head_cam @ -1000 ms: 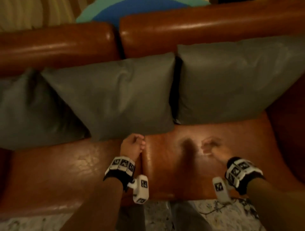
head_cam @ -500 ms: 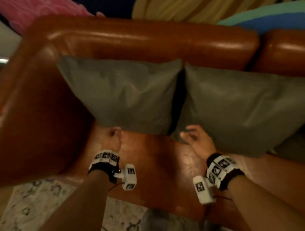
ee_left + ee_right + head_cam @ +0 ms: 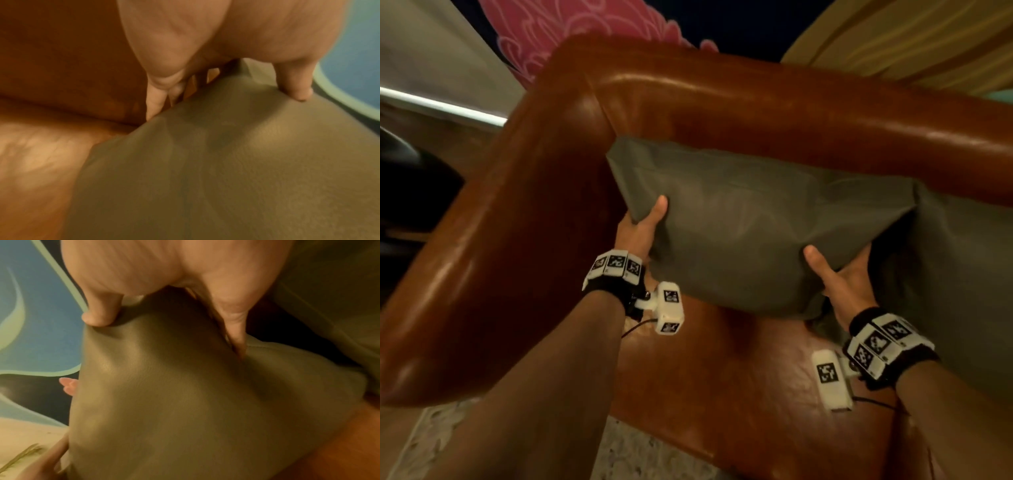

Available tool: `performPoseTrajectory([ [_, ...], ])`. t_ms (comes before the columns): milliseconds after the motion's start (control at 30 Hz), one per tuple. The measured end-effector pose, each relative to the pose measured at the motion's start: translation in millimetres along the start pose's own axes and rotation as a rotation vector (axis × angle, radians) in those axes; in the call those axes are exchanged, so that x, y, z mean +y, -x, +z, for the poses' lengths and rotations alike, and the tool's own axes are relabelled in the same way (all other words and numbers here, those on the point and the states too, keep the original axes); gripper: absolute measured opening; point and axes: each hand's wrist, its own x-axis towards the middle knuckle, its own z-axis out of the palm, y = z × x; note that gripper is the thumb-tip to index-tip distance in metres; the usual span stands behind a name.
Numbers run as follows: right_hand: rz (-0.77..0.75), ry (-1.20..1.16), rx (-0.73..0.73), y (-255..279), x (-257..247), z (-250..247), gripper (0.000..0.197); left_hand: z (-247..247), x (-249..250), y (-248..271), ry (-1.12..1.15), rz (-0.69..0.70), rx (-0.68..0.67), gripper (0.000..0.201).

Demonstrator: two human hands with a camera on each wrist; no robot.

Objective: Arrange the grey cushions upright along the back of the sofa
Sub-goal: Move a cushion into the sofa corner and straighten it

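Observation:
A grey cushion (image 3: 750, 226) is held off the seat in the left corner of the brown leather sofa (image 3: 756, 99), its top near the backrest. My left hand (image 3: 643, 226) grips its lower left edge, thumb on the front face and fingers behind. My right hand (image 3: 835, 274) grips its lower right corner the same way. The left wrist view shows the thumb pressed into the cushion (image 3: 226, 162); the right wrist view shows the same cushion (image 3: 185, 394) pinched. A second grey cushion (image 3: 962, 274) leans against the backrest just to the right, touching the held one.
The sofa's left armrest (image 3: 493, 246) curves close beside my left arm. The bare seat (image 3: 739, 359) lies below the held cushion. A pale patterned rug (image 3: 640, 455) shows at the sofa's front edge. Pink and yellow painted surfaces lie behind the backrest.
Both hands went from resting loose on the seat below the cushions to gripping the leftmost cushion's lower corners and raising it. My view has swung further left and closer.

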Motion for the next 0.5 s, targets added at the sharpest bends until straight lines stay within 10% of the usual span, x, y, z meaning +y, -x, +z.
performPoseTrajectory([
  [167, -0.039, 0.013, 0.005, -11, -15, 44, 0.098, -34, 18, -25, 0.079, 0.121, 0.033, 0.050],
  [500, 0.133, 0.198, 0.025, -21, -26, 65, 0.101, -42, 25, -48, 0.017, -0.061, -0.050, 0.097],
])
